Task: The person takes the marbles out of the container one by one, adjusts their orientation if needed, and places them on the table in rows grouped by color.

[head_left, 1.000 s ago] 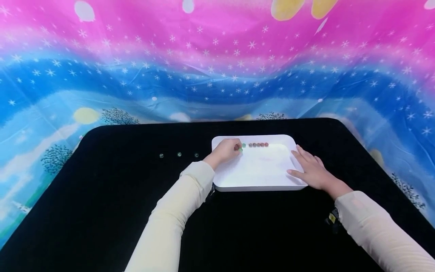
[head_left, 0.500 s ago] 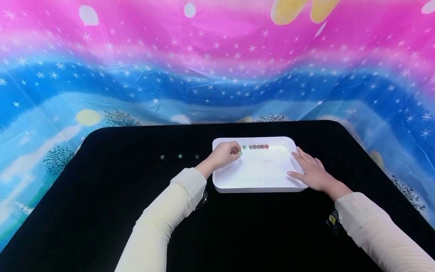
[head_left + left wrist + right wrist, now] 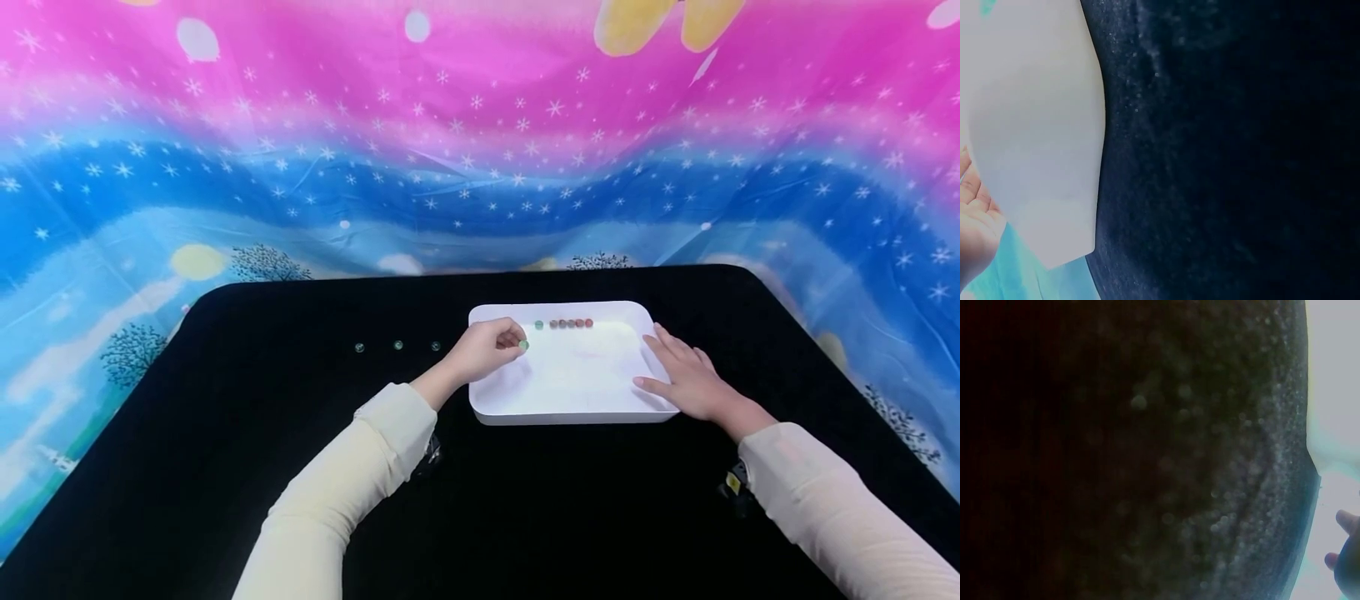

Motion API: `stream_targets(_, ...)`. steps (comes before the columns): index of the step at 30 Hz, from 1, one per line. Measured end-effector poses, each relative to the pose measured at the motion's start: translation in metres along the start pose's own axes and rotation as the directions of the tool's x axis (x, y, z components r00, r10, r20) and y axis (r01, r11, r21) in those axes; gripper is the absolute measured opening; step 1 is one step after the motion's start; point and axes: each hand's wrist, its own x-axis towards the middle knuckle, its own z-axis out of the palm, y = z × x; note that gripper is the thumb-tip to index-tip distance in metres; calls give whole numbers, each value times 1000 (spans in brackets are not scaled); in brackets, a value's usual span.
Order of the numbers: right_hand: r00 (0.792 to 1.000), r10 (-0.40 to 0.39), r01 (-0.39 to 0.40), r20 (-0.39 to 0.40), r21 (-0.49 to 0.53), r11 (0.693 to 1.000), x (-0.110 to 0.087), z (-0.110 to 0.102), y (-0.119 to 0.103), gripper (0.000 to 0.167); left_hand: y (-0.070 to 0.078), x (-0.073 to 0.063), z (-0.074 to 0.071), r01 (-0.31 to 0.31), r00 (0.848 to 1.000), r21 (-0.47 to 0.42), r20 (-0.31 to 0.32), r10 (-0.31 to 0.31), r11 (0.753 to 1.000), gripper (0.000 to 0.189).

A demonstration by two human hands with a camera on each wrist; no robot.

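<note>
My left hand (image 3: 486, 348) is over the left part of a white tray (image 3: 577, 379), pinching a small green marble (image 3: 523, 345) at its fingertips. Along the tray's far side lies a row: one green marble (image 3: 538, 325) at its left end, then, past a small gap, several reddish-brown marbles (image 3: 571, 323) side by side. The right hand (image 3: 688, 375) rests with straight, spread fingers on the tray's right rim. In the left wrist view the tray wall (image 3: 1041, 150) fills the left side. The right wrist view catches the tray (image 3: 1335, 381) and fingertips (image 3: 1347, 522) at its right edge.
Left of the tray, three more greenish marbles lie spaced out on the black tabletop: a left one (image 3: 359, 347), a middle one (image 3: 398, 345) and a right one (image 3: 436, 346). A patterned pink and blue cloth (image 3: 480, 167) hangs behind the table.
My left hand has drawn back from the row, toward me and slightly left, with the green marble still at its fingertips. The right hand stays on the rim.
</note>
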Motion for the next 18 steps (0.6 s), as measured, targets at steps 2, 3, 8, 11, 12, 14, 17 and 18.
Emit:
stream_targets(2, 1000, 0, 0, -2, 4, 1000, 0, 0, 0, 82, 0, -3, -2, -9, 1000, -4, -6, 9, 1000, 11)
stream_targets(3, 1000, -1, 1, -1, 5, 1000, 0, 0, 0, 82, 1, -5, -3, -11, 1000, -6, -8, 11, 1000, 12)
stream_targets(8, 1000, -2, 2, -2, 1, 1000, 0, -1, -1, 82, -2, -14, -9, 9, 1000, -29, -27, -10, 1000, 12)
stream_targets(11, 1000, -4, 4, 0, -1, 1000, 0, -1, -1, 82, -5, -19, -12, 34, 999, -38, -37, -35, 999, 12)
stream_targets(12, 1000, -5, 5, 1, 1, 1000, 0, 0, -1, 82, -7, -21, -13, 39, 998, -39, -41, -41, 998, 12)
stream_targets(14, 1000, -5, 5, 3, 3, 1000, 0, 0, -1, 83, -10, -26, -15, 40, 998, -40, -49, -42, 998, 12)
stream_targets(17, 1000, -1, 1, 2, 4, 1000, 0, 0, -1, 83, -14, -31, -19, 29, 997, -41, -71, -32, 999, 13)
stream_targets(18, 1000, -1, 1, 2, 5, 1000, 0, 0, 0, 83, -16, -33, -20, 26, 997, -44, -78, -30, 999, 13)
